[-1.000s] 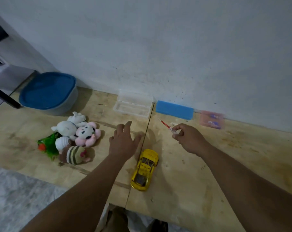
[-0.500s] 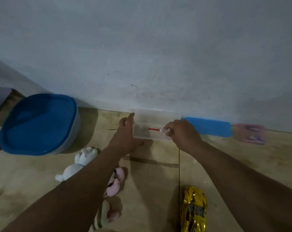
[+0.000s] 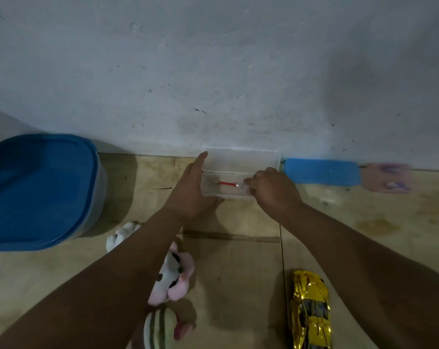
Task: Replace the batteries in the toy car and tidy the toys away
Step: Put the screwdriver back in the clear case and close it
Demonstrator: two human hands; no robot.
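With the left hand (image 3: 190, 195) flat against the clear box (image 3: 241, 170) at the desk's back edge, I'd let the right hand (image 3: 273, 192), pinching the red screwdriver (image 3: 227, 183), lay it flat inside, imo.

We see two bare forearms entering from bottom edge — no sleeves, no cuffs in view. Left hand (image 3: 188, 195) and right hand (image 3: 273, 191) both ungloved. We note no rings, no watch, no wristband on either wrist. Fingers short-nailed where visible — detail soft in dim light. Upper arms, torso beyond our frame.
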